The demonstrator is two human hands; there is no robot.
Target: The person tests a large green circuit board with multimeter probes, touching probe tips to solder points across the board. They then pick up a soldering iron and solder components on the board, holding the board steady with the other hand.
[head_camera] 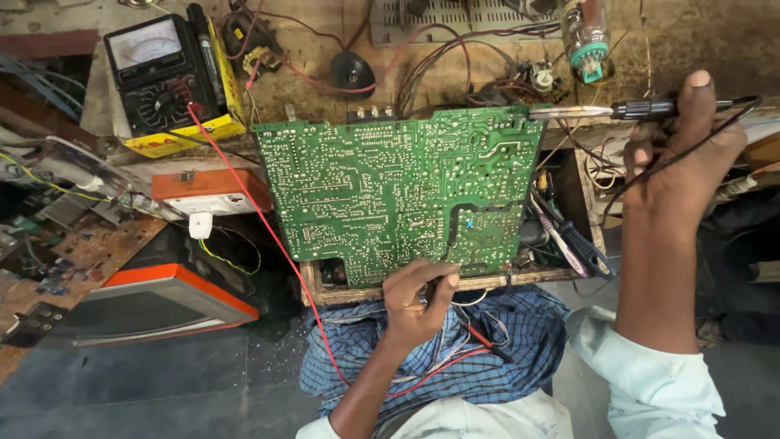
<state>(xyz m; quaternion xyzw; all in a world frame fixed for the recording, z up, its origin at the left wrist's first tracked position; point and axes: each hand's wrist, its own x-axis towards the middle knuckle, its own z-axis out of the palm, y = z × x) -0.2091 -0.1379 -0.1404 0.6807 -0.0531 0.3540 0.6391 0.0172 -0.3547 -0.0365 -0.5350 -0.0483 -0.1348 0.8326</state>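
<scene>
A large green circuit board [382,187] lies solder-side up over a wooden tray [366,291]. My left hand [416,305] is at the board's near edge, shut on a black test probe [449,244] whose tip touches the board. My right hand [678,175] is raised at the right and grips a soldering iron [617,109]. The iron's metal shaft points left at the board's far right corner. A red test probe [487,337] lies loose on the blue checked cloth [520,325] over my lap. Its red wire [268,228] runs up to an analogue meter [162,73] in a yellow case.
An orange and grey set [154,301] sits on the floor at left, an orange box [203,185] behind it. Screwdrivers [573,240] lie in the tray's right end. Tangled wires, a black speaker [352,71] and a glass tube [587,32] crowd the far bench.
</scene>
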